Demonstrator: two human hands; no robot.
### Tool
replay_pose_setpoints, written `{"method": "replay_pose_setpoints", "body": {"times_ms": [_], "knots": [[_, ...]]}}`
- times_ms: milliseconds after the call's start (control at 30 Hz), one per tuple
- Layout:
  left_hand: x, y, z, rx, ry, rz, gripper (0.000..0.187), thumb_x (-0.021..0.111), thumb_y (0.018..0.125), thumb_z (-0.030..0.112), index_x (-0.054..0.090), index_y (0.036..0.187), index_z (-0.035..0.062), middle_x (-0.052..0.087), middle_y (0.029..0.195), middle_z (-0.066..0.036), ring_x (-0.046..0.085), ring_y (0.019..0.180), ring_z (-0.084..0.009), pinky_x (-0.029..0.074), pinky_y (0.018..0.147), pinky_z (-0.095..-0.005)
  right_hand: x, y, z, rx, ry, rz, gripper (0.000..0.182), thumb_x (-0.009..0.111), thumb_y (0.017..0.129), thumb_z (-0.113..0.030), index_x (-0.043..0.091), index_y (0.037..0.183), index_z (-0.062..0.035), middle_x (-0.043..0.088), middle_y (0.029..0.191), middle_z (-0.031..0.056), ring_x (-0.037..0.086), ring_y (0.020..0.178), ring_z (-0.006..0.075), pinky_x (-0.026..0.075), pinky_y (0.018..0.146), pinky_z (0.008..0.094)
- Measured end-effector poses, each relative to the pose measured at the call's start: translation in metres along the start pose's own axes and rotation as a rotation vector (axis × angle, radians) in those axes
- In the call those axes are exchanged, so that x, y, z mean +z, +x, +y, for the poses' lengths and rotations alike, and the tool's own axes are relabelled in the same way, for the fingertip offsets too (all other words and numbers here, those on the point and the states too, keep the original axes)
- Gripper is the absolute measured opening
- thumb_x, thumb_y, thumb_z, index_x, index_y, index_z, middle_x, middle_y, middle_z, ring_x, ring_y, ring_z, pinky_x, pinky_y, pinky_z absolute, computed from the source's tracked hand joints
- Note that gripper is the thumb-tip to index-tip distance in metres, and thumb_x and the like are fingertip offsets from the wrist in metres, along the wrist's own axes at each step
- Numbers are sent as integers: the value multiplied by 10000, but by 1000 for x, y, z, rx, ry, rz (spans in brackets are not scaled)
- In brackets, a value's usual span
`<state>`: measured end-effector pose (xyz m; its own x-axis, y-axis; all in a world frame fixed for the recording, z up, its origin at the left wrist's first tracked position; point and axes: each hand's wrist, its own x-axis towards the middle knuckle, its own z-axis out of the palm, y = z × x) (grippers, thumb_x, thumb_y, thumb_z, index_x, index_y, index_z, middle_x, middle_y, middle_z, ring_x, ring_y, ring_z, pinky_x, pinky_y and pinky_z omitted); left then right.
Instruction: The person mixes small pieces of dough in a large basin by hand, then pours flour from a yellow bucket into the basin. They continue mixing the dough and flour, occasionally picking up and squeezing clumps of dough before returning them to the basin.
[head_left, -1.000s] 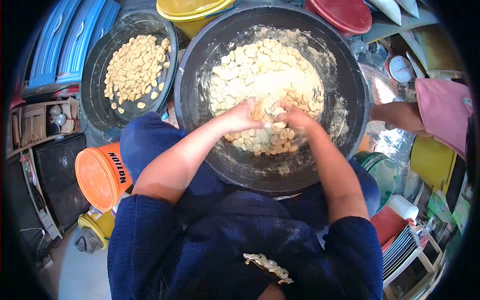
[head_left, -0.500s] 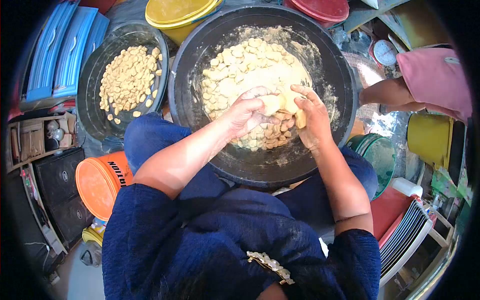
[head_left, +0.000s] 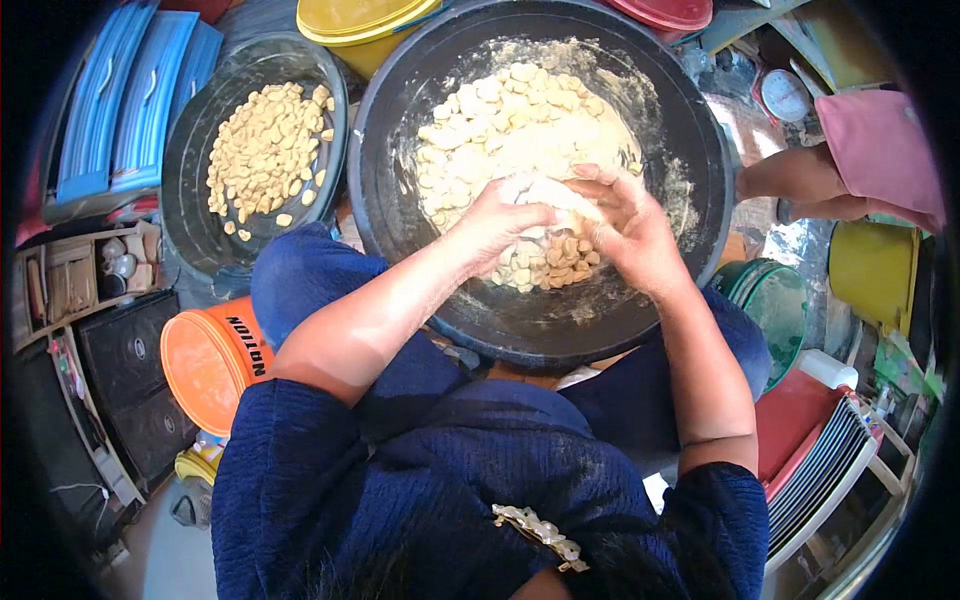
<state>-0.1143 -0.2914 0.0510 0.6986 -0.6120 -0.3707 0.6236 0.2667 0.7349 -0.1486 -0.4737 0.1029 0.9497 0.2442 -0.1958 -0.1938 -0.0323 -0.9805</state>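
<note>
Over the black basin (head_left: 545,330), left hand (head_left: 500,222) and right hand (head_left: 632,228) curve their fingers round a pale lump (head_left: 558,197), probably dough, though glare blurs it; a slack grip could drop it onto the pieces (head_left: 500,100) inside.

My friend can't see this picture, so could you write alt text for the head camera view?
Bare left hand and right hand cup something pale, too washed-out to identify, over a large black basin of pale, powder-dusted pieces. A smaller basin of similar pieces sits at upper left, with an orange bucket below it in view.
</note>
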Motion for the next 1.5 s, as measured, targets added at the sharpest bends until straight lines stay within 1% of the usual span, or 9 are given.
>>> {"method": "replay_pose_setpoints", "body": {"times_ms": [67, 133, 367, 533, 667, 933, 1033, 1200, 1500], "knots": [[-1, 0, 2, 8, 29, 49, 398, 546, 783, 23, 488, 1175, -14, 593, 1026, -114, 598, 891, -195, 513, 714, -303, -15, 6, -3, -158, -575, 158, 423, 472, 744, 80, 517, 1153, -17, 609, 1062, 135, 576, 1012, 200, 467, 863, 303], [-6, -1, 2, 7, -54, 28, 370, 502, 794, 40, 497, 1158, -24, 598, 1014, -129, 603, 864, -203, 516, 700, -308, -31, 9, -10, 88, -106, 336, 395, 466, 746, 69, 537, 1126, -17, 617, 1051, 123, 595, 970, 212, 465, 867, 303], [4, -4, 1, -180, -262, -51, 430, 323, 836, 190, 500, 1138, -58, 613, 932, -210, 608, 716, -241, 516, 586, -318, 2, -2, -14, -190, -646, -39, 480, 693, 749, -111, 531, 1201, -86, 551, 1165, 138, 522, 1103, 229, 399, 942, 343], [-8, -1, 0, -235, -93, -189, 397, 333, 875, 203, 532, 1134, -22, 641, 865, -146, 618, 745, -209, 515, 601, -315, -18, 5, -8, 15, -129, 265, 257, 593, 818, -17, 596, 1076, -30, 635, 988, 66, 580, 943, 149, 457, 850, 297], [-9, 0, -5, -204, 15, -165, 367, 365, 896, 232, 566, 1086, -9, 643, 849, -127, 618, 719, -185, 510, 591, -287, -34, 6, -11, -342, -732, 142, 374, 654, 766, -57, 572, 1131, -50, 553, 1175, 154, 503, 1129, 259, 367, 979, 351], [-9, -3, -9, -224, 28, -211, 402, 490, 884, 367, 599, 934, -17, 623, 806, -116, 597, 669, -170, 498, 595, -269, -29, 14, 6, 137, -307, 137, 368, 614, 817, -88, 531, 1171, -29, 596, 1081, 101, 575, 972, 186, 441, 868, 305], [-15, -6, -7, -170, 50, -388, 404, 538, 857, 384, 608, 854, -14, 605, 768, -110, 585, 652, -172, 483, 583, -259, -32, 14, 15, -290, -883, 123, 378, 597, 858, -176, 513, 1197, -31, 595, 1086, 106, 580, 972, 216, 411, 913, 326], [-13, -5, -6, -13, -63, -551, 413, 600, 815, 386, 590, 852, -25, 577, 725, -106, 565, 630, -180, 463, 551, -255, -3, 13, 45, 650, 583, -287, 567, 632, 844, -287, 407, 1304, -43, 504, 1232, 111, 515, 1067, 252, 415, 913, 418], [-10, -10, 13, -24, -45, 33, 358, 530, 874, 216, 512, 1155, -4, 606, 970, -101, 587, 808, -141, 514, 691, -263, -13, 18, 28, 250, 434, -65, 334, 620, 842, -119, 526, 1148, -27, 587, 1016, 47, 563, 845, 115, 467, 774, 289]]}}
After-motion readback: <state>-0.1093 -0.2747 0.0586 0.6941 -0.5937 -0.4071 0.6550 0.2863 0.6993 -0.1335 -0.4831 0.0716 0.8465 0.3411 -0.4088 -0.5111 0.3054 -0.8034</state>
